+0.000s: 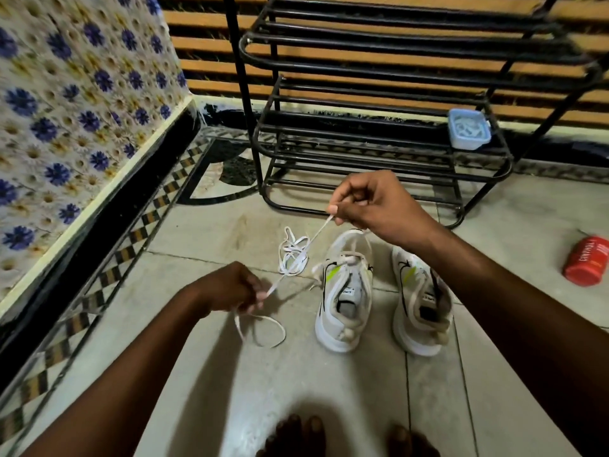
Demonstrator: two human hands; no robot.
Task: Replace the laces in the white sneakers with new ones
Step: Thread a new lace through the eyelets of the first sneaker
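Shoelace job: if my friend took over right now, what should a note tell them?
Left hand pinches one part of a white lace; right hand pinches it higher up, so it runs taut between them. The rest of the lace lies in a tangle on the floor, with a loop hanging below the left hand.
The left sneaker and the right sneaker stand side by side on the floor, heels toward you.
Done: a lace is in hand.
Left: untangle it, then thread the sneakers. I cannot tell how much lace either sneaker holds.
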